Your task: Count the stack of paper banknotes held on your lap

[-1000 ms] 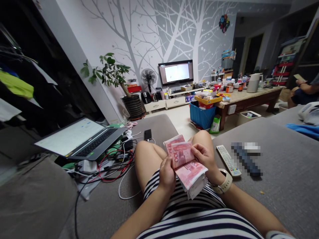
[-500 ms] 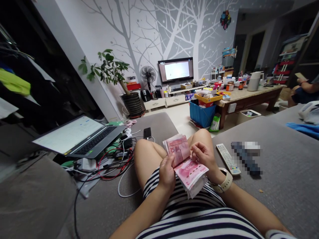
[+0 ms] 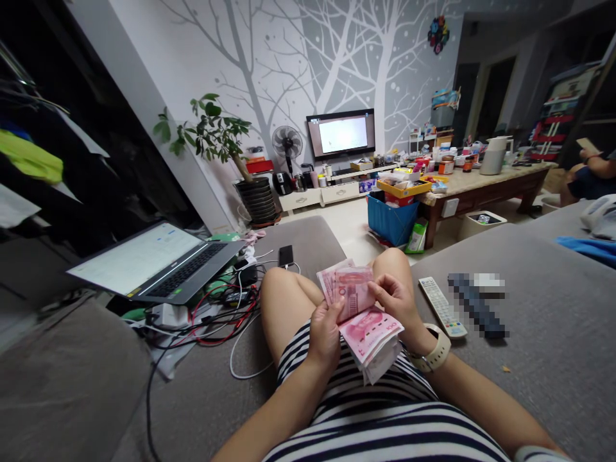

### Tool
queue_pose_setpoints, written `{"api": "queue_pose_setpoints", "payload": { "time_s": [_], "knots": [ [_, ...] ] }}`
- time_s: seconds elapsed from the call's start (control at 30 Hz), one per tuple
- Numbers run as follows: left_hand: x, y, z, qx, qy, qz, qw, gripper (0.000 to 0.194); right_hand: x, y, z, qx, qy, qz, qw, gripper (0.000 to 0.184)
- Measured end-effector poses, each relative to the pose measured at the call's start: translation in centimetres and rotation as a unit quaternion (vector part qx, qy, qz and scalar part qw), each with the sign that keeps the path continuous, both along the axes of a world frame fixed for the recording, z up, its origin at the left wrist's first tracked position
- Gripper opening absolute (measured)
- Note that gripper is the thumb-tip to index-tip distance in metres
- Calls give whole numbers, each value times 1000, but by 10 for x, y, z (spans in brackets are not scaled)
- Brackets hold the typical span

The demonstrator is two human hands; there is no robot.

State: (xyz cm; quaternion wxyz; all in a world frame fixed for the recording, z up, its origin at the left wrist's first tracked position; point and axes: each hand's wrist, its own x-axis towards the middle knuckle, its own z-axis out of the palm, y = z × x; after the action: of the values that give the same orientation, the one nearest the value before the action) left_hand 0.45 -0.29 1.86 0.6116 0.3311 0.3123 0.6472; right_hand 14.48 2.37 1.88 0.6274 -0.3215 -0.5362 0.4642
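A folded stack of pink banknotes (image 3: 370, 332) is held over my lap. My left hand (image 3: 326, 330) is closed around its left side, thumb pressed on the notes near the fold. The upper half of the stack fans out to the left, while the lower half hangs toward me with a "100" note face up. My right hand (image 3: 393, 298), with a pale watch (image 3: 437, 350) on its wrist, pinches the right edge of an upper banknote (image 3: 355, 292) between thumb and fingers.
On the grey sofa to the left lie an open laptop (image 3: 168, 263), tangled cables (image 3: 226, 314) and a phone (image 3: 285, 255). A white remote control (image 3: 441, 308) rests by my right thigh. A cluttered table (image 3: 462, 183) stands beyond, and another person (image 3: 594, 170) sits far right.
My right hand has taken hold of an upper banknote's edge, and that note now reaches further right. The left hand keeps its grip on the stack.
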Motion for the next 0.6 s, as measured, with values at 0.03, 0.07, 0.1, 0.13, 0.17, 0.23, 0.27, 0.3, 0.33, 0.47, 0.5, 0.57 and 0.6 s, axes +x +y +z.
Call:
{"api": "queue_pose_setpoints", "payload": {
  "time_s": [0.03,0.07,0.1,0.13,0.17,0.23,0.27,0.3,0.33,0.47,0.5,0.57,0.6],
  "knots": [
    [0,0,0,-3,-1,2,1000,44,0,0,0,1,0,1,1000,37],
    [0,1,-1,-6,0,9,1000,40,0,-1,1,1,1,3,1000,37],
    [1,2,-1,-9,0,24,1000,36,0,-1,1,2,0,4,1000,37],
    [1,3,-2,-11,1,43,999,33,0,-2,2,3,-1,6,1000,37],
    [1,4,-3,-13,3,65,998,31,0,-3,2,4,-3,8,1000,36],
    [0,5,-5,-14,6,93,996,31,1,-4,4,6,-7,7,1000,37],
    [0,6,-6,-15,7,96,995,33,1,-4,4,7,-9,4,1000,37],
    [-1,7,-8,-16,9,96,995,36,1,-5,4,7,-10,2,1000,38],
    [-1,7,-9,-16,13,95,995,38,1,-5,5,8,-9,0,1000,38],
    [-4,10,-14,-19,24,117,993,42,0,-4,3,14,1,-1,1000,34],
    [-4,11,-15,-19,25,122,992,42,0,-4,2,16,3,-1,1000,32],
    [-5,12,-17,-18,31,123,992,41,0,-3,1,21,5,-3,1000,30],
    [-5,13,-18,-17,36,124,991,39,0,-3,1,24,5,-4,1000,29]
  ]
}}
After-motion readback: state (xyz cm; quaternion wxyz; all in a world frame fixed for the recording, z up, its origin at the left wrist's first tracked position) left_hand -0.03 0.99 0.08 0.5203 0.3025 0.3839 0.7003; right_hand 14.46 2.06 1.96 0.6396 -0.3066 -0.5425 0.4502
